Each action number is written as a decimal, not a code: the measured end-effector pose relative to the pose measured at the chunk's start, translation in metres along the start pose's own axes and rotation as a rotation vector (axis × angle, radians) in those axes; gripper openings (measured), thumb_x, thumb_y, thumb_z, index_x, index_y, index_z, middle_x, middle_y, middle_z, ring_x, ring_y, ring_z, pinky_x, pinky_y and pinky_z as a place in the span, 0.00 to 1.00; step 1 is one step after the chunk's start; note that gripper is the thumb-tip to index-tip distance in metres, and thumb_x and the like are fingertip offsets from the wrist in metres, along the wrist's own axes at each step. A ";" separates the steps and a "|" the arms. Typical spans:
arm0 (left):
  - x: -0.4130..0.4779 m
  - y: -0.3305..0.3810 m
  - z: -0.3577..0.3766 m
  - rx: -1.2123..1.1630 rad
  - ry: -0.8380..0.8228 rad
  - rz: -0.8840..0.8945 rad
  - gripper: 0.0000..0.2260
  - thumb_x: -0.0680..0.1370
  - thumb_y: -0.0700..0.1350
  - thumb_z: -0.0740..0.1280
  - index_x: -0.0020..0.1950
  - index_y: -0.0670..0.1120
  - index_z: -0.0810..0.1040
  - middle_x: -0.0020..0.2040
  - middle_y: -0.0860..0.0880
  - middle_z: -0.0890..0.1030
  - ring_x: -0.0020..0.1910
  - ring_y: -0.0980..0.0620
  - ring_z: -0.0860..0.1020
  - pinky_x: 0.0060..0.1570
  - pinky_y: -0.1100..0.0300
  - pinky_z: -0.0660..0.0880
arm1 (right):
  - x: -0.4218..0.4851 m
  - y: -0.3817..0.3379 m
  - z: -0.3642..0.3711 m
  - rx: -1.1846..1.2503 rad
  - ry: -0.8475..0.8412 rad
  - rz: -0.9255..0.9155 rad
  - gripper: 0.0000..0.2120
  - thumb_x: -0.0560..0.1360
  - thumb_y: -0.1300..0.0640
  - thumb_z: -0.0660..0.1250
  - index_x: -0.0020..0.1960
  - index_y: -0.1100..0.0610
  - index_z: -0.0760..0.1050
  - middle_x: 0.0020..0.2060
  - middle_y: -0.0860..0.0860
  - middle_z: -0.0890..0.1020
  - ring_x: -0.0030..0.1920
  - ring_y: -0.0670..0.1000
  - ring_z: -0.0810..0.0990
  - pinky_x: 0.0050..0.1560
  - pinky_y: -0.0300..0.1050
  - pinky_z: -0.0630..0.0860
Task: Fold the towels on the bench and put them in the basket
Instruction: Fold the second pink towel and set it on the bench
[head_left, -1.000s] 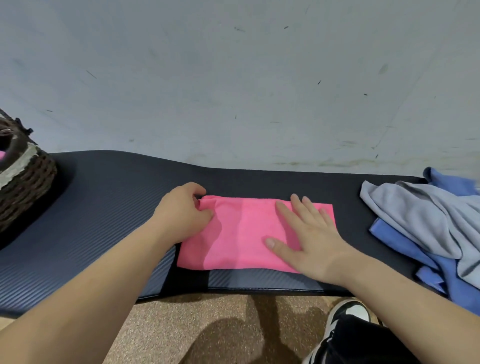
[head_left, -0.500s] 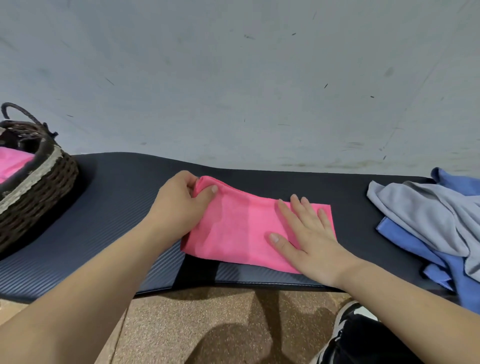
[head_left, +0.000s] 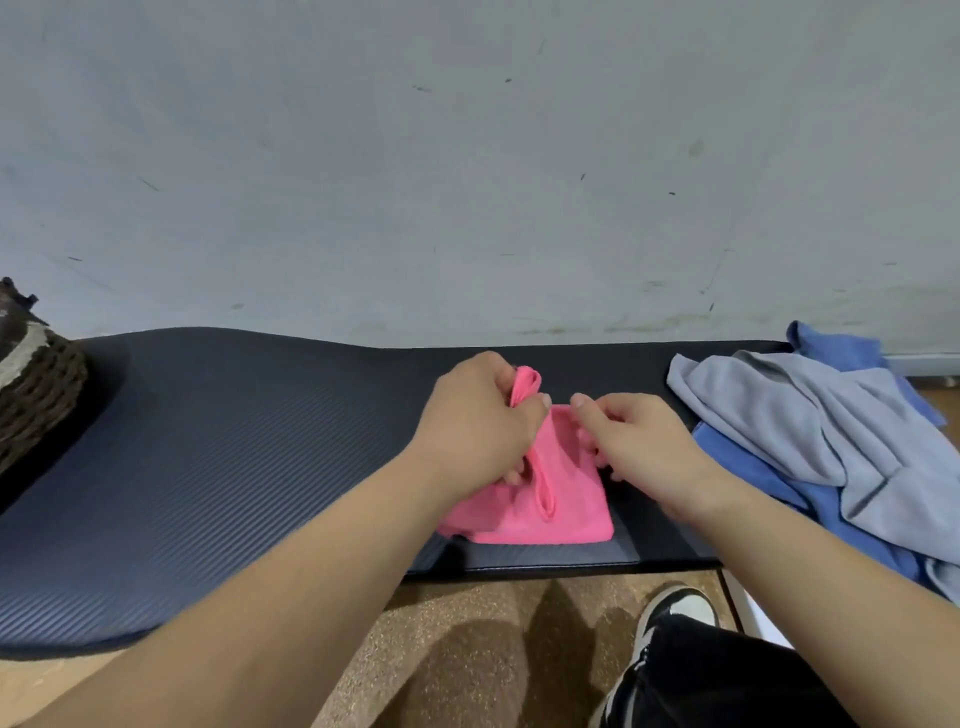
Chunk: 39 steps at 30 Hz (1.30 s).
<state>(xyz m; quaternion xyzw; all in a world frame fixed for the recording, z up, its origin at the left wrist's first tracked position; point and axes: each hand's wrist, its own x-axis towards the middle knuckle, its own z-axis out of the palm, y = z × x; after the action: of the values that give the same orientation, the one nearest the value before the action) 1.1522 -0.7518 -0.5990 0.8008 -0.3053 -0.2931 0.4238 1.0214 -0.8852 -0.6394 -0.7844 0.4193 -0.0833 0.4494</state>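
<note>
the pink towel (head_left: 558, 488) is lain on the table (head_left: 218, 447), folded over. its upper edge is gripped by the closed left hand (head_left: 480, 421); its right side is pinched by the right hand (head_left: 641, 441).

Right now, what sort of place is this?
Probably a gym or a plain workout room, though that is uncertain: a padded bench covered by a ribbed exercise mat, a bare scuffed wall, and speckled flooring.
</note>
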 end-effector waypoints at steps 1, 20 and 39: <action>0.003 0.003 0.010 0.021 -0.014 0.021 0.10 0.80 0.49 0.71 0.50 0.42 0.76 0.32 0.44 0.84 0.25 0.47 0.83 0.33 0.49 0.84 | -0.001 0.002 -0.003 0.062 -0.010 0.039 0.27 0.80 0.41 0.63 0.42 0.66 0.78 0.35 0.60 0.82 0.34 0.51 0.78 0.41 0.58 0.81; -0.006 -0.024 0.006 0.694 -0.087 0.311 0.18 0.80 0.53 0.68 0.69 0.52 0.76 0.65 0.54 0.77 0.64 0.50 0.74 0.63 0.52 0.74 | -0.003 0.016 -0.008 0.100 -0.030 0.083 0.18 0.74 0.45 0.76 0.42 0.60 0.80 0.30 0.49 0.80 0.30 0.48 0.77 0.27 0.41 0.72; -0.017 -0.067 -0.006 0.605 -0.131 0.314 0.27 0.82 0.56 0.64 0.79 0.49 0.68 0.78 0.49 0.69 0.77 0.47 0.66 0.77 0.58 0.59 | -0.016 0.014 0.003 -0.567 -0.416 -0.260 0.52 0.67 0.22 0.61 0.83 0.41 0.45 0.83 0.43 0.42 0.82 0.47 0.36 0.81 0.57 0.42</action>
<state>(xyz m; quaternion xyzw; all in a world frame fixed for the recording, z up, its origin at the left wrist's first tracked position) 1.1621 -0.7057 -0.6499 0.8129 -0.5244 -0.1716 0.1867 1.0046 -0.8746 -0.6479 -0.9245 0.2224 0.1412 0.2755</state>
